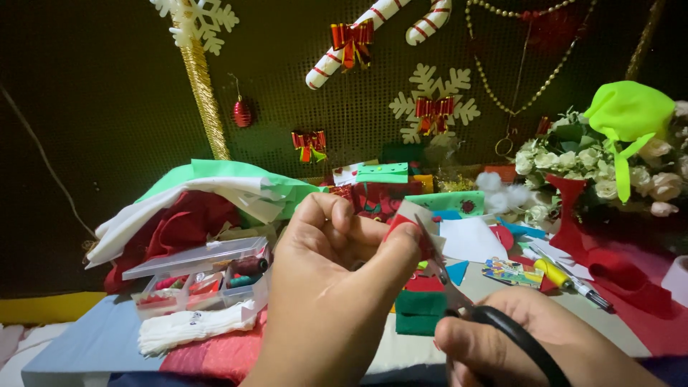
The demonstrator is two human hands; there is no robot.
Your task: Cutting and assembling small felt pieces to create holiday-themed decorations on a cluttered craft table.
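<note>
The left hand [337, 279] pinches a small red and white felt piece [414, 223] between thumb and fingers above the table [86, 344]. The right hand [530, 344] grips black-handled scissors [459, 297], whose blades meet the felt. A clear plastic box [204, 276] sits to the left.

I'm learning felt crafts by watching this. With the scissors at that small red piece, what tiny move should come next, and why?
Probably close the black-handled scissors for a short snip. The right hand has their blades up at the small red felt piece, which the left hand pinches at its fingertips, holding it steady for the cut.
</note>
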